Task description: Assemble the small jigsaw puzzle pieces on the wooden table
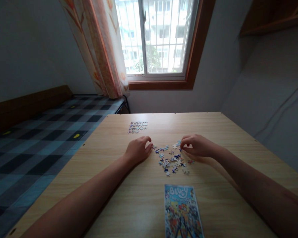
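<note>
Loose jigsaw puzzle pieces (175, 160) lie in a scattered heap in the middle of the wooden table (228, 198). My left hand (138, 149) rests at the heap's left side, thumb and forefinger curled but apart, beside a small puzzle piece (154, 146). On the other side, my right hand (197, 145) has thumb and forefinger pinched together at a dark blue piece (180, 150) on the heap's upper right edge. The fingertips partly cover that piece. Farther back on the left, several pieces (137, 127) are laid out in rows.
A colourful picture sheet marked "BLUEY" (182, 211) lies near the table's front. To the left stands a bed with a checked cover (52, 135). Beyond the table are a curtain (96, 49) and a barred window (164, 39). A wooden shelf (275, 24) hangs upper right.
</note>
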`<control>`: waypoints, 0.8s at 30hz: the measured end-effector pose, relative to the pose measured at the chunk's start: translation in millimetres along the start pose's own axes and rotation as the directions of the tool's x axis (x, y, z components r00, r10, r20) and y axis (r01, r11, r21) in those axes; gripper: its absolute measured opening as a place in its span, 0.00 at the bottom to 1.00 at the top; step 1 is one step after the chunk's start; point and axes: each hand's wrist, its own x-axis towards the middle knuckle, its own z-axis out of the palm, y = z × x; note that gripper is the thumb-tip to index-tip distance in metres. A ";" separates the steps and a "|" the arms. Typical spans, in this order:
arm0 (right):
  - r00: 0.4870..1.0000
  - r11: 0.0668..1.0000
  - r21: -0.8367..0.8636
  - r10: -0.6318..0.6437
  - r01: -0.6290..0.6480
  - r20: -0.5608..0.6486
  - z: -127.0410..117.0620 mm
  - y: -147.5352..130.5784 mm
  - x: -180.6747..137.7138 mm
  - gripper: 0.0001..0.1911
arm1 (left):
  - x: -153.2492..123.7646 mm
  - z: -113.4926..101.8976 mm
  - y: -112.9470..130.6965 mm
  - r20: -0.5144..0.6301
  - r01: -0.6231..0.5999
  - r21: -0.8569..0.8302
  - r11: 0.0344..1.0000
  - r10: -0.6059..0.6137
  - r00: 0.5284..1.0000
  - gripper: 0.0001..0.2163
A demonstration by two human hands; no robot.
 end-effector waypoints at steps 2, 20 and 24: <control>1.000 1.000 -0.027 0.012 -0.012 0.025 -2.7 -0.8 -0.9 0.13 | 0.6 -0.1 -0.5 0.018 0.029 0.006 1.000 -0.029 0.999 0.10; 0.898 0.979 -0.165 -0.179 0.121 -0.403 44.1 -23.9 8.7 0.11 | 0.5 3.5 -2.8 0.055 -0.120 -0.088 0.989 0.125 0.991 0.10; 0.853 0.975 -0.201 -0.186 0.097 -0.488 45.4 -23.2 5.9 0.12 | 0.8 3.5 -3.5 0.034 -0.089 -0.143 0.986 0.094 0.995 0.10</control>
